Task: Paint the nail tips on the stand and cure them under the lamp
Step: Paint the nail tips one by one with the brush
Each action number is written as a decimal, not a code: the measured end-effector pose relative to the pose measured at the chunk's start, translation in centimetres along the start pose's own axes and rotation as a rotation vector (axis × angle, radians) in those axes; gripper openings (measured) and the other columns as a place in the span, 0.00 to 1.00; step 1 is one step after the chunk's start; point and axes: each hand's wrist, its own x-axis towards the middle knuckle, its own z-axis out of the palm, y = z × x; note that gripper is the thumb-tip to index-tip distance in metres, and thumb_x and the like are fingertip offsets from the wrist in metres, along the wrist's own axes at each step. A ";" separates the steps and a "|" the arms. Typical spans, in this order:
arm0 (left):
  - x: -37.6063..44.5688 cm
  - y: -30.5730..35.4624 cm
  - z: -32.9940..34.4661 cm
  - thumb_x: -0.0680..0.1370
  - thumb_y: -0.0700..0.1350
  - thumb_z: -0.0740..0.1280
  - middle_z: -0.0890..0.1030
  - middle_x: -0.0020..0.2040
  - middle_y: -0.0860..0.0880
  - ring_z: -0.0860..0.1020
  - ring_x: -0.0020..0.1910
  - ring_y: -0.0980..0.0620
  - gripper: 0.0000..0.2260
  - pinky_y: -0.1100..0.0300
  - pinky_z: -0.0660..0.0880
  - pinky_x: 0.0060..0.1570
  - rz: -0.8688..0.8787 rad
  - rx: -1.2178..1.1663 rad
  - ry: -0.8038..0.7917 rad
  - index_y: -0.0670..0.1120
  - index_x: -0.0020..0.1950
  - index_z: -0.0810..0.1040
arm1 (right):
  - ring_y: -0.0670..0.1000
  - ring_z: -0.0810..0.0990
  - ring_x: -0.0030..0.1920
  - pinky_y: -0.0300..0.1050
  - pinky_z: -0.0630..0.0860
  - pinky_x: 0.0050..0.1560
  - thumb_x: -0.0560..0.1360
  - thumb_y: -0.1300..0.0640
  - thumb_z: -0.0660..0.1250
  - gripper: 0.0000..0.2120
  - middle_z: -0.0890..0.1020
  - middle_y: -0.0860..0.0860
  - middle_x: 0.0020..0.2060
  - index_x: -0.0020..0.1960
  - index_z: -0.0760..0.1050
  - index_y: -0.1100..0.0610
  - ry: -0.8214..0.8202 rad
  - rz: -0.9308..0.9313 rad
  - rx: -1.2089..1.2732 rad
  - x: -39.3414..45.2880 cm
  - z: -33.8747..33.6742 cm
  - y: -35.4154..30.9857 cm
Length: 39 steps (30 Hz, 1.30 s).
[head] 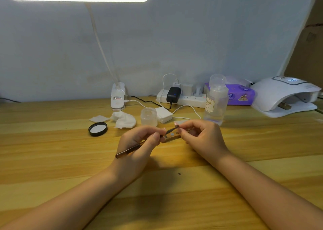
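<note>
- My left hand pinches a dark-handled brush, bristles angled up to the right.
- My right hand pinches a small nail tip right at the brush's bristle end.
- The wooden stand lies on the table between both hands.
- The white curing lamp sits far right.
- A clear bottle, a small jar and a black lid stand beyond my hands.
</note>
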 end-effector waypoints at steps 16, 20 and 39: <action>0.2 -0.4 -0.2 0.76 0.52 0.64 0.85 0.44 0.49 0.83 0.46 0.49 0.11 0.58 0.79 0.46 0.009 0.065 0.073 0.50 0.52 0.82 | 0.54 0.77 0.33 0.50 0.76 0.35 0.72 0.59 0.73 0.04 0.81 0.53 0.31 0.44 0.83 0.51 0.006 -0.023 0.059 -0.1 0.1 0.0; 0.0 -0.2 -0.1 0.76 0.52 0.64 0.84 0.45 0.49 0.82 0.47 0.49 0.11 0.54 0.79 0.48 -0.010 0.055 0.040 0.50 0.52 0.82 | 0.50 0.75 0.31 0.44 0.74 0.33 0.71 0.60 0.73 0.05 0.81 0.51 0.31 0.44 0.83 0.51 0.021 -0.041 0.043 0.0 0.1 0.0; 0.0 -0.4 -0.1 0.75 0.52 0.65 0.85 0.45 0.50 0.83 0.49 0.48 0.11 0.50 0.79 0.50 0.013 0.072 -0.002 0.50 0.52 0.83 | 0.47 0.74 0.31 0.39 0.72 0.32 0.71 0.62 0.73 0.07 0.80 0.47 0.31 0.45 0.83 0.51 0.040 -0.056 0.006 0.1 0.1 0.1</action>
